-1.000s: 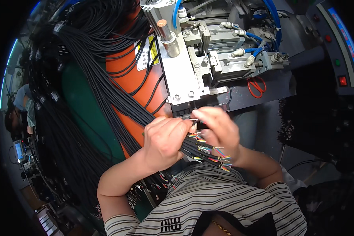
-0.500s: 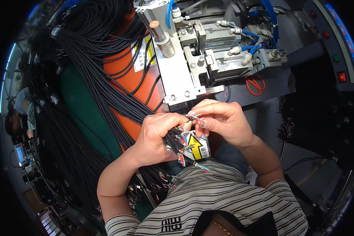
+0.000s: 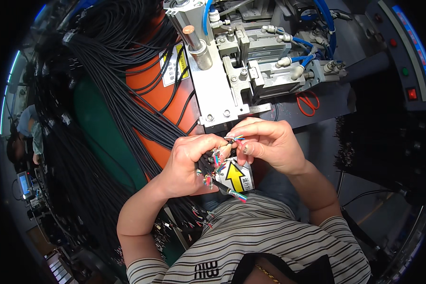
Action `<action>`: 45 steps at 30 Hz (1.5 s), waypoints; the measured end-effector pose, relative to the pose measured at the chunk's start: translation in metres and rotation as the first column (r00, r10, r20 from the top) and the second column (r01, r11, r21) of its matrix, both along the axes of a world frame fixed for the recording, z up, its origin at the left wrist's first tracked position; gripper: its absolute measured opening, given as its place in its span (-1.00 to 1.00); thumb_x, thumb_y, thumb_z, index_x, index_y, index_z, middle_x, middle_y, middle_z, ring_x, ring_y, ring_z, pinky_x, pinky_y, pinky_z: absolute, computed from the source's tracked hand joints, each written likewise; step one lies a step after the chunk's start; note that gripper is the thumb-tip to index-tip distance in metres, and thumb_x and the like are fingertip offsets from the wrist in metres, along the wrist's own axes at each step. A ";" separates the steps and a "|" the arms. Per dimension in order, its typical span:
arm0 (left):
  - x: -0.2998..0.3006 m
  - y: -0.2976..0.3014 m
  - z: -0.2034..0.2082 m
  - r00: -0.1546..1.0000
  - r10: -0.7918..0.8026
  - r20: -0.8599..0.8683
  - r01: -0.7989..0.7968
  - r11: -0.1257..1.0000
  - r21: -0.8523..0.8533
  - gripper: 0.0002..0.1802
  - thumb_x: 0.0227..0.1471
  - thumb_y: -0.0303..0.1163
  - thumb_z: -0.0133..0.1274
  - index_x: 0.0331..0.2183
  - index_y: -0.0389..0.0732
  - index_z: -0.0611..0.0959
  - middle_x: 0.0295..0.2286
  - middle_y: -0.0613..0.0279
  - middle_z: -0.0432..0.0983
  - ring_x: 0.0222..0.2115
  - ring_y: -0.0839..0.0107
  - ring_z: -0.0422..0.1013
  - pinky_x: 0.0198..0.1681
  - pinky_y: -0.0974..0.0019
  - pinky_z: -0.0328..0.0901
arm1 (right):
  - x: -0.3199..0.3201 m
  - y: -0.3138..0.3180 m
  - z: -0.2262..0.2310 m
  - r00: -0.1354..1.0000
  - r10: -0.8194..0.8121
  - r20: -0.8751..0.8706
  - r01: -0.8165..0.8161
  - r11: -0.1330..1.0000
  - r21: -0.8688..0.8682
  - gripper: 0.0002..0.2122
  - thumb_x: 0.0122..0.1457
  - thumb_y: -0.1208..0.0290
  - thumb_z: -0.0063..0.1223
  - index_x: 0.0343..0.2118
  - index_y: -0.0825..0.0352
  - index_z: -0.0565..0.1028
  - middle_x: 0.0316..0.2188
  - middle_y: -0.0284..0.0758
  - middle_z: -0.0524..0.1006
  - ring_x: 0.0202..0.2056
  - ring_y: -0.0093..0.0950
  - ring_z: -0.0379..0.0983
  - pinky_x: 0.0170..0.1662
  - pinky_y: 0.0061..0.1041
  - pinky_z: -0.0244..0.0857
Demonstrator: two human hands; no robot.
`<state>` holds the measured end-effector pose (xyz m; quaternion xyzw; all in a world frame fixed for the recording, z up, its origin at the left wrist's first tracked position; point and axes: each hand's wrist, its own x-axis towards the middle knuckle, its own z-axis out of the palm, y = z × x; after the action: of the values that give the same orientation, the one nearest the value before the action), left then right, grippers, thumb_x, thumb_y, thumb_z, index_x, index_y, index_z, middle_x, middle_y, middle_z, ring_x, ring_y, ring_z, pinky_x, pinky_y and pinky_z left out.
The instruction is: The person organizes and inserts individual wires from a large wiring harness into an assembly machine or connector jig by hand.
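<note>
Head view, from above: grips a black cable bundle [image 3: 144,118] in the left hand [image 3: 183,160], with fingers curled around it, beside an orange surface [image 3: 175,111]. Pinches coloured wires [image 3: 238,138] of one end in the fingers of the right hand [image 3: 275,146], near a metal machine [image 3: 217,92]. Seems partway through: already bared at several ends, with other loose wire tips [image 3: 217,158] apparently left to handle; impossible to count.

A white sign [image 3: 243,176] with print bears a yellow arrow [image 3: 235,178] — a yellow-and-white printed label [image 3: 170,72] lies on the orange table [image 3: 149,78] — black letters [image 3: 207,270] mark the striped shirt [image 3: 255,227].
</note>
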<state>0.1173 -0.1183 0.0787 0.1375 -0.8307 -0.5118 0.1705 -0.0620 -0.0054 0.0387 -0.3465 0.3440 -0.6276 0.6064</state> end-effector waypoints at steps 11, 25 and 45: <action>0.003 -0.009 -0.002 0.994 -0.105 0.001 0.105 0.990 0.099 -0.97 -0.02 -0.61 0.05 -0.44 -0.29 0.55 -0.59 0.27 0.49 -0.60 0.50 0.40 -0.47 0.43 0.31 | -0.007 -0.006 -0.005 0.997 0.070 -0.028 -0.071 0.997 -0.032 -0.86 0.17 0.73 0.03 -0.22 0.55 0.56 -0.26 -0.12 0.53 -0.46 -0.53 0.51 -0.43 -0.66 0.38; -0.002 0.017 -0.009 0.997 0.069 0.021 -0.052 0.888 -0.457 -0.75 -0.33 -0.43 0.23 -0.50 -0.24 0.53 -0.69 0.19 0.38 -0.67 0.21 0.40 -0.57 0.23 0.26 | -0.002 -0.001 0.015 0.476 -0.292 -0.830 0.080 0.954 -0.290 -0.93 0.00 0.62 0.18 -0.42 0.41 0.54 -0.48 -0.33 0.51 -0.62 -0.61 0.43 -0.59 -0.62 0.28; -0.004 0.022 -0.009 0.988 0.041 0.146 0.071 0.724 -0.686 -0.46 -0.27 -0.43 0.15 -0.13 -0.39 0.58 -0.42 0.17 0.39 -0.47 0.29 0.36 -0.43 0.31 0.33 | -0.002 0.003 0.004 0.053 -0.266 -0.963 0.062 0.963 -0.262 -0.96 0.02 0.53 0.12 -0.46 0.35 0.52 -0.51 -0.30 0.45 -0.60 -0.30 0.44 -0.56 -0.38 0.30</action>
<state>0.1129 -0.0962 0.0700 0.0957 -0.9727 -0.1565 0.1419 -0.0643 -0.0029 0.0432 -0.6825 0.6521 -0.3123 0.1069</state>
